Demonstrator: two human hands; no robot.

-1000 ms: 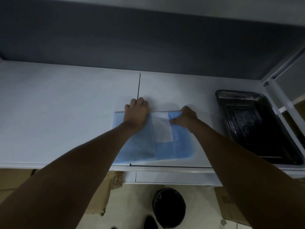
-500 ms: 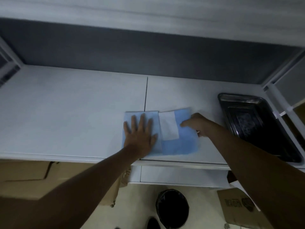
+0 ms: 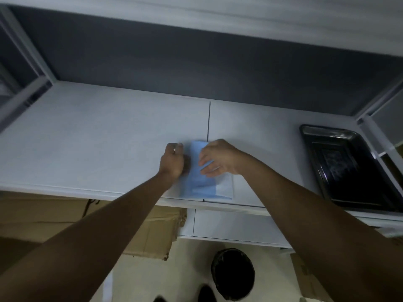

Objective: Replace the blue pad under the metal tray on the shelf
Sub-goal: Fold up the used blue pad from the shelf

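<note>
The blue pad (image 3: 201, 182) lies on the shelf (image 3: 98, 136), close to its front edge and near the middle, just below the seam between the two shelf boards. It is folded into a narrow strip, with a paler layer showing along its right side. The metal tray (image 3: 349, 166) stands well apart from it, at the right end of the shelf, and there is no pad under it that I can see.

The left hand (image 3: 173, 161) is at the left edge of the pad with its fingers curled; it seems to pinch that edge, but the shadow hides the contact, so I cannot tell for sure whether its grip holds the pad. The right hand (image 3: 218, 159) rests on top of the pad with the fingers rather straight, pressing the fold flat; its grip is released.

In my judgement the pad is thin, soft and very light. It will bend and open again if it is not held down, and it may slide on the smooth shelf. It is best to take it by a folded edge or a corner, with one hand pressing it. The tray looks stiff and heavier, and its raised rim gives a good place to lift it.
</note>
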